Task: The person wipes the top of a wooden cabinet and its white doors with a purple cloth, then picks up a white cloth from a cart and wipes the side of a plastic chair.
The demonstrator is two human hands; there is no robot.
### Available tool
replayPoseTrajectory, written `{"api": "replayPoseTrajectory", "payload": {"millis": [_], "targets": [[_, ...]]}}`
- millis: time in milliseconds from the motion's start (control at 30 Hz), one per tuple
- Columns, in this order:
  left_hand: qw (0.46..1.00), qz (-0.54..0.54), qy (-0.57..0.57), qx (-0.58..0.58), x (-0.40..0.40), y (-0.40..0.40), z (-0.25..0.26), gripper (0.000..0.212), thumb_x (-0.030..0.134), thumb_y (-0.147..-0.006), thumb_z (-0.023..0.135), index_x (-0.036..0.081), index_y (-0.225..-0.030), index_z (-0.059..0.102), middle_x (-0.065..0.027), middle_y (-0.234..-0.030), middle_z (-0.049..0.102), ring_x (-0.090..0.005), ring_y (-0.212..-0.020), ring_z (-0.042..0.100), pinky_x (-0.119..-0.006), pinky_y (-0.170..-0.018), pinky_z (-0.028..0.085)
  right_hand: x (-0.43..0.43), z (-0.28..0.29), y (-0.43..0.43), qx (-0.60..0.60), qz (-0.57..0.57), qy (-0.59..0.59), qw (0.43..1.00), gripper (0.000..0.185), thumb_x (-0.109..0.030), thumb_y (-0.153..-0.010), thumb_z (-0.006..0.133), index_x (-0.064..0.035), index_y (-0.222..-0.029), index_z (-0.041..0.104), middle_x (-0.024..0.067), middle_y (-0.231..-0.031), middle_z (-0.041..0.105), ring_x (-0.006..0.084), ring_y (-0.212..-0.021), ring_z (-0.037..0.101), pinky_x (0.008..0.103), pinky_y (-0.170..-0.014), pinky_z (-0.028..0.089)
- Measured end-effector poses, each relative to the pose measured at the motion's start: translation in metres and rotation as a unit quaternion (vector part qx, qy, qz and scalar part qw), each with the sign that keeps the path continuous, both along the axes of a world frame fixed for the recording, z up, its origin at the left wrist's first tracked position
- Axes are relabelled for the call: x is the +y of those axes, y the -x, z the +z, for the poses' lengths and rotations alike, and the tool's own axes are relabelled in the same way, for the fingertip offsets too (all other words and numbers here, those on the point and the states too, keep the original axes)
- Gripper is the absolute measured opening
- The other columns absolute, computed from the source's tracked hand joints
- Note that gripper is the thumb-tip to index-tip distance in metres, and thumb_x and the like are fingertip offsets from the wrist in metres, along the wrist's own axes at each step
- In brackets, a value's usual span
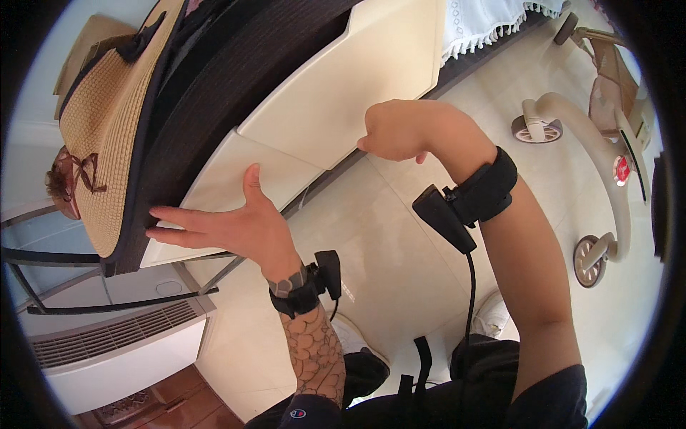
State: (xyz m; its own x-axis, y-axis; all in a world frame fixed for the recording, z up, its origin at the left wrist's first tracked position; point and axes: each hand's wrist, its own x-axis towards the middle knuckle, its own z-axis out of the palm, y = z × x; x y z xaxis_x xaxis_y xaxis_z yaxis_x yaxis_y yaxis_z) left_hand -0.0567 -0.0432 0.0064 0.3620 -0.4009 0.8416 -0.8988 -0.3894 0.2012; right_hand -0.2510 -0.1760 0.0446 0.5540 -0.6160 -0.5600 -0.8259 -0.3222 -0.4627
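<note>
In front of me is a dark wood cabinet (257, 59) with glossy cream drawer fronts. My left hand (230, 230) is spread wide over the left cream drawer front (257, 171), its fingertips at the edge of the dark top. Nothing is held in it. My right hand (402, 128) is curled, wrist bent, at the lower edge of the larger cream drawer front (343, 96). Most of its fingers are hidden, so I cannot tell whether they grip that edge. Each wrist wears a black strap with a small device.
A straw hat (107, 134) lies on the cabinet. A white tasselled cloth (487, 27) hangs at the upper right. The beige stroller frame (605, 171) stands on the tiled floor (375, 236) at right. At lower left are a black-framed rack (123, 305) and a white grilled unit (128, 359).
</note>
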Motion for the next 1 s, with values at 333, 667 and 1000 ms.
{"api": "replayPoseTrajectory", "payload": {"millis": [333, 667, 1000], "targets": [[0.999, 0.002, -0.011, 0.044, -0.001, 0.011, 0.001, 0.103, 0.035, -0.081, 0.079, -0.004, -0.152, 0.015, -0.0324, -0.155, 0.001, -0.0465, -0.143, 0.014, -0.053, -0.113, 0.029, 0.0, 0.002, 0.011, -0.065, -0.041, 0.009, 0.997, 0.038, -0.033, -0.094, 0.053, 0.0028, -0.089, 0.063, 0.0163, -0.081, 0.066, 0.0279, -0.07, 0.065, 0.0397, -0.071, 0.054], [0.887, -0.125, -0.052, 0.441, 0.04, -0.027, -0.154, 0.016, 0.014, -0.091, 0.066, 0.0, -0.098, 0.063, -0.0044, -0.081, 0.067, -0.0154, -0.07, 0.063, -0.025, -0.064, 0.05, 0.015, 0.002, -0.027, -0.174, 0.036, 0.078, 0.981, 0.041, -0.031, -0.091, 0.053, 0.0014, -0.115, 0.063, 0.0221, -0.108, 0.067, 0.0353, -0.102, 0.064, 0.0415, -0.089, 0.048], [0.667, -0.055, 0.069, 0.74, 0.027, -0.008, -0.168, 0.021, 0.024, -0.095, 0.065, 0.004, -0.092, 0.061, -0.0063, -0.082, 0.07, -0.0131, -0.066, 0.063, -0.026, -0.055, 0.049, 0.045, 0.033, -0.045, -0.404, -0.076, 0.274, 0.869, 0.018, -0.013, -0.079, 0.057, -0.0004, -0.088, 0.065, 0.0231, -0.085, 0.068, 0.0423, -0.082, 0.065, 0.0481, -0.076, 0.053]]}}
